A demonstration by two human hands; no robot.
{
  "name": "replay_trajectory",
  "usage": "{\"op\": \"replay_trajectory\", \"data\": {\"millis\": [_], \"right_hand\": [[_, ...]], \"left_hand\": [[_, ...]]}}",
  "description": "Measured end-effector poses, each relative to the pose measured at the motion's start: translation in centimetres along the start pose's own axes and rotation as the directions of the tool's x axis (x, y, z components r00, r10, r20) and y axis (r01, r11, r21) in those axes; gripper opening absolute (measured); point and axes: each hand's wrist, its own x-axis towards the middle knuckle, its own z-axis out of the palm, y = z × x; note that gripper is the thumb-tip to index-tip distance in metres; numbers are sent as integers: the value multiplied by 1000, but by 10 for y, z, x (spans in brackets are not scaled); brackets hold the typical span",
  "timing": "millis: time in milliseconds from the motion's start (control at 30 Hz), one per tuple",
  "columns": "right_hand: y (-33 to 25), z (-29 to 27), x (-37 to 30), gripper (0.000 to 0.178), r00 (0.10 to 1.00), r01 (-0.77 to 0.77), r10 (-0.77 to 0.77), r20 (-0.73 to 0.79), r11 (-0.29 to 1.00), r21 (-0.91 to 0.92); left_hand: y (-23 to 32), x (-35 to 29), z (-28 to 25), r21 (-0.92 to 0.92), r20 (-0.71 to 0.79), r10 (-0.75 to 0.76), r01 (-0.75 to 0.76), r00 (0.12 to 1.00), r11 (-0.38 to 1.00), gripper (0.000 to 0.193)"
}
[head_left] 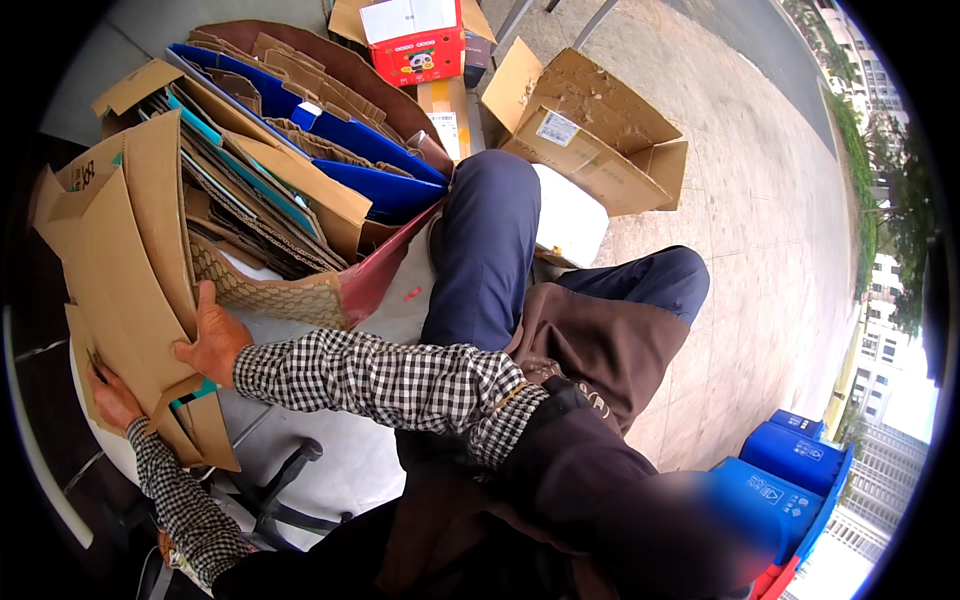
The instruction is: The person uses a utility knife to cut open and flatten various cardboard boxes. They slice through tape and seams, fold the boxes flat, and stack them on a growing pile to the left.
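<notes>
Flattened brown cardboard boxes (125,270) stand on edge at the left, with a bit of teal showing at their lower end. My left hand (116,400) grips their near edge, its fingers partly hidden. Across from it, my right hand (216,338) is closed on the edge facing me, thumb up against the board. Right beside the boxes sits a wide container (268,290) with a patterned side, packed with folded cardboard (265,190) in upright layers. Blue folded board (375,190) rises at its far side.
Beyond my knees lie an open cardboard box (590,150) and a white box (570,215). A red printed box (418,60) rests at the far top. Blue bins (768,495) stand at the lower right; a chair base (290,480) is under my left arm.
</notes>
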Motion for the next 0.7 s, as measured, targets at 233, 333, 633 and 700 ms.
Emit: {"op": "replay_trajectory", "data": {"millis": [233, 333, 633, 700], "right_hand": [[19, -3, 17, 31, 976, -20, -67, 205, 918, 395], [50, 16, 38, 49, 972, 197, -226, 62, 931, 309], [6, -76, -54, 68, 951, 212, -204, 232, 977, -11], [5, -103, -78, 59, 907, 290, -294, 303, 955, 58]], "left_hand": [[-10, -3, -16, -73, 26, 9, -8, 1000, 997, 39], [11, 10, -3, -34, 36, 43, -42, 998, 999, 38], [-32, 46, 8, 181, 193, 121, -157, 974, 971, 35], [-80, 60, 13, 101, 148, 169, -185, 974, 978, 36]]}}
